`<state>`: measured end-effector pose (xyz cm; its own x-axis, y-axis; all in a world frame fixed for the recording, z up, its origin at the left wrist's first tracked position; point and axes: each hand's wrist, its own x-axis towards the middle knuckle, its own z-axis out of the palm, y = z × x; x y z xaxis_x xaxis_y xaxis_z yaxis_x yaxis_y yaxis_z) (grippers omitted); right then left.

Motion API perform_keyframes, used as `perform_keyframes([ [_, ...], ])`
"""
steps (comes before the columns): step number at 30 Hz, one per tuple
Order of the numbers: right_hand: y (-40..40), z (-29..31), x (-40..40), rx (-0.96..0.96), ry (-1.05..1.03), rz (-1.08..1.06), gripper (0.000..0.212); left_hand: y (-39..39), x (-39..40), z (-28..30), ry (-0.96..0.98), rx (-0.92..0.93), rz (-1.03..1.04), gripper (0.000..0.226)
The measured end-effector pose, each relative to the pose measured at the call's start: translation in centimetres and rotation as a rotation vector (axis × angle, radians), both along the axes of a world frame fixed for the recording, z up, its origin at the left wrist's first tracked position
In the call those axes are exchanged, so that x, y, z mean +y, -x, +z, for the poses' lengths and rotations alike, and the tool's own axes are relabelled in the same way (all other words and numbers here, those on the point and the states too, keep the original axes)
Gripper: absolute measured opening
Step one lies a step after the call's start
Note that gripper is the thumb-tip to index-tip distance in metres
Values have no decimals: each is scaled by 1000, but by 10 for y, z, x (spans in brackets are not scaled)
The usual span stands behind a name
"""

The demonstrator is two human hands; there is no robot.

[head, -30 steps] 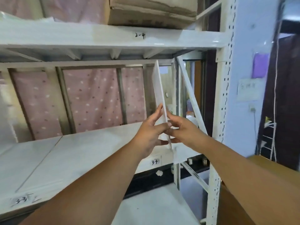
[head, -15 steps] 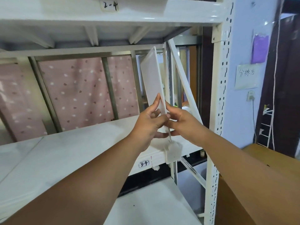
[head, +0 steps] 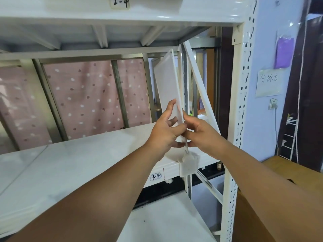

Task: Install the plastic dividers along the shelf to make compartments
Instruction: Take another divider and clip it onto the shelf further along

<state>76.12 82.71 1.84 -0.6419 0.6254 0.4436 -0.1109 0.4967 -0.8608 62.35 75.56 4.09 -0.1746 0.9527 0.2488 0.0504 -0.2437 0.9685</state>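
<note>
A white plastic divider (head: 167, 84) stands upright near the right end of the white shelf (head: 83, 159), leaning slightly left at the top. Its front foot, a white clip (head: 187, 165), hangs over the shelf's front lip beside the label "3-4". My left hand (head: 166, 131) presses its fingers flat on the divider's left face near the bottom front corner. My right hand (head: 199, 133) pinches the divider's front edge from the right. Both hands meet at that edge.
A shelf above (head: 122, 16) labelled "2-4" caps the bay. A perforated white upright (head: 243, 105) and a diagonal brace (head: 201, 88) stand just right of the divider. Pink dotted fabric (head: 83, 98) backs the shelf. A cardboard box (head: 279, 198) sits at lower right.
The view has tilted down and closer. The divider has turned to show more of its left face, and its clip now sits on the shelf lip. Both hands keep hold.
</note>
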Motion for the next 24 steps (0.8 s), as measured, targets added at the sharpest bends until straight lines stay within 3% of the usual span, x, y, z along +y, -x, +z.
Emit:
perform_keyframes([
  [5, 6, -2, 2, -17, -26, -35, 65, -1, 3, 6, 24, 39, 40, 98],
  [10, 5, -9, 2, 43, -16, -46, 64, -3, 9, 7, 47, 153, 64, 94],
  [14, 7, -14, 2, 55, -87, -103, 77, -6, 13, 3, 35, 245, 135, 96],
  [19, 11, -21, 1, 22, -146, -164, 72, -3, 16, -2, 33, 274, 174, 94],
  [24, 9, -26, -2, 59, -121, -189, 90, -11, 14, 1, 25, 377, 184, 95],
])
